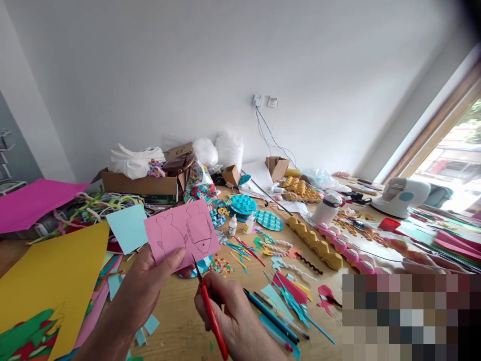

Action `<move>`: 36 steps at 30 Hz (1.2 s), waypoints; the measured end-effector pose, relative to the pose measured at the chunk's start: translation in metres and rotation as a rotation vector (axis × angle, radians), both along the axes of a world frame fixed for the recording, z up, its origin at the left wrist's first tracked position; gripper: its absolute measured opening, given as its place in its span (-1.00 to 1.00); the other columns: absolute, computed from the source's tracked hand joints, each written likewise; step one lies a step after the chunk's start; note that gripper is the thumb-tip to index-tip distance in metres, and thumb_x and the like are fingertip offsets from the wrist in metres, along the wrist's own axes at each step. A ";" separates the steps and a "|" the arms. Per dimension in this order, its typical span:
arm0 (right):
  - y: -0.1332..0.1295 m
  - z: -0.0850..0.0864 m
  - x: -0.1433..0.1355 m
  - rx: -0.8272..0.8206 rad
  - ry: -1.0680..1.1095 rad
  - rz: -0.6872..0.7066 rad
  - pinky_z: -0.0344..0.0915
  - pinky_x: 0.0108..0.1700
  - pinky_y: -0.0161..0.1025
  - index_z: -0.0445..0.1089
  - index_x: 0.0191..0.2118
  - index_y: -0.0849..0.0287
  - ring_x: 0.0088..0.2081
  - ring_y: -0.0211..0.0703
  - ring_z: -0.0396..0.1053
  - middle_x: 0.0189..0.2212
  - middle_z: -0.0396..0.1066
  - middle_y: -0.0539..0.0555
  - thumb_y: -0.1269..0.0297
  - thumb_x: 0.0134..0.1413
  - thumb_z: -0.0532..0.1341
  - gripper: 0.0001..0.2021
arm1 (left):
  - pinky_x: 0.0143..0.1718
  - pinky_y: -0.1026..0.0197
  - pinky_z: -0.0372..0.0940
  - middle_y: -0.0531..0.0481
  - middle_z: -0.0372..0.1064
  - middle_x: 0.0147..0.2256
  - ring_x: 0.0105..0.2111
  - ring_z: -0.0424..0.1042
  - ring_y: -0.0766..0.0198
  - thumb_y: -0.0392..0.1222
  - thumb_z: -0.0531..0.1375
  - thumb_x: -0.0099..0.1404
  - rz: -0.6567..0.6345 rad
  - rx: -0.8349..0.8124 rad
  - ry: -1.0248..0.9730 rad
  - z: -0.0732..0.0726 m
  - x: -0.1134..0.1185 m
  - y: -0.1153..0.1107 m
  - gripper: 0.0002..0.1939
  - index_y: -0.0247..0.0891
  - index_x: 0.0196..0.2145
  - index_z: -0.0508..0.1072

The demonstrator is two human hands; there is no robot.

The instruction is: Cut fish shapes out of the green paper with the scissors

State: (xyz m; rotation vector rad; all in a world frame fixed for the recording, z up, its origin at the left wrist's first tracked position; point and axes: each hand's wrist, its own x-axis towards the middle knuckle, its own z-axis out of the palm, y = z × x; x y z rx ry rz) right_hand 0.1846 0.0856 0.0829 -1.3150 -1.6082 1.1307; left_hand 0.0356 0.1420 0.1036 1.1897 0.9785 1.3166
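Observation:
My left hand (148,281) grips a pink sheet of paper (179,225) by its lower edge, thumb on the front. Two fish outlines are drawn on the sheet in dark line. In my right hand (231,308) is a pair of red-handled scissors (207,297), blades pointing up to the sheet's lower edge. Whether the blades touch the paper I cannot tell. Just right of that hand lie dark pens (272,316) and blue paper strips (300,308). A light-blue sheet (128,229) shows behind the pink one.
Two small white glue bottles (240,225) stand mid-table near blue painted discs (242,204). A yellow egg-carton strip (313,243) runs to the right, beside a white jug (326,208). Large yellow paper (56,276) covers the left. Against the wall sits a cardboard box (139,183).

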 end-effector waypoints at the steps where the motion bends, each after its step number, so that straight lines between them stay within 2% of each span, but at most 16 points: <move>1: 0.001 0.000 0.000 0.003 0.012 -0.005 -0.11 -0.51 -0.31 0.12 -0.50 0.12 -0.53 -0.28 -0.02 -0.61 0.02 -0.10 0.30 0.07 0.09 -0.83 | -0.50 0.25 0.37 0.12 0.48 -0.58 -0.56 0.38 0.24 -0.08 0.39 -0.03 -0.009 -0.005 -0.009 -0.001 0.000 0.000 -0.79 -0.23 -0.52 0.49; 7: 0.000 -0.003 -0.002 0.015 0.067 -0.024 -0.10 -0.53 -0.33 0.11 -0.53 0.12 -0.53 -0.28 -0.04 -0.62 -0.02 -0.10 0.11 0.09 0.11 -0.72 | -0.50 0.26 0.37 0.10 0.48 -0.54 -0.53 0.39 0.24 -0.03 0.39 0.02 -0.046 -0.016 -0.036 -0.007 0.000 0.000 -0.76 -0.23 -0.49 0.50; 12: 0.000 -0.011 -0.002 0.043 0.112 -0.054 -0.11 -0.56 -0.35 0.10 -0.55 0.12 -0.56 -0.30 -0.08 -0.65 -0.03 -0.10 -0.04 0.11 0.15 -0.61 | -0.49 0.24 0.37 0.07 0.49 -0.56 -0.54 0.40 0.22 -0.03 0.38 0.02 -0.086 -0.013 0.000 -0.005 0.000 -0.001 -0.77 -0.23 -0.47 0.51; 18: 0.003 -0.024 0.001 0.150 0.119 -0.033 -0.14 -0.59 -0.37 0.08 -0.57 0.11 -0.58 -0.32 -0.08 -0.67 -0.05 -0.11 -0.17 0.14 0.11 -0.51 | -0.49 0.24 0.35 0.05 0.49 -0.54 -0.52 0.41 0.21 -0.05 0.36 0.04 -0.117 -0.031 -0.020 -0.006 0.000 -0.002 -0.80 -0.22 -0.46 0.51; 22: 0.002 -0.026 0.002 0.161 0.090 -0.030 -0.14 -0.61 -0.38 0.10 -0.56 0.12 -0.60 -0.32 -0.05 -0.69 -0.03 -0.11 -0.17 0.17 0.10 -0.51 | -0.48 0.23 0.32 0.06 0.44 -0.57 -0.54 0.37 0.23 -0.07 0.31 0.10 -0.133 0.013 0.038 -0.011 -0.002 0.000 -0.81 -0.23 -0.51 0.48; 30: -0.004 -0.014 0.000 0.100 0.110 -0.080 -0.10 -0.60 -0.38 0.11 -0.59 0.13 -0.60 -0.33 -0.03 -0.69 0.00 -0.10 -0.10 0.14 0.15 -0.53 | -0.58 0.29 0.21 0.10 0.32 -0.62 -0.58 0.28 0.28 -0.05 0.27 0.11 -0.177 0.031 0.064 -0.008 0.003 -0.007 -0.77 -0.20 -0.59 0.42; 36: -0.002 -0.023 0.003 0.148 0.104 -0.075 -0.08 -0.58 -0.38 0.13 -0.56 0.13 -0.60 -0.32 0.00 -0.69 0.02 -0.10 -0.10 0.18 0.11 -0.55 | -0.61 0.30 0.21 0.10 0.30 -0.64 -0.59 0.26 0.29 -0.05 0.28 0.10 -0.209 0.024 0.035 -0.008 0.007 -0.008 -0.76 -0.19 -0.60 0.41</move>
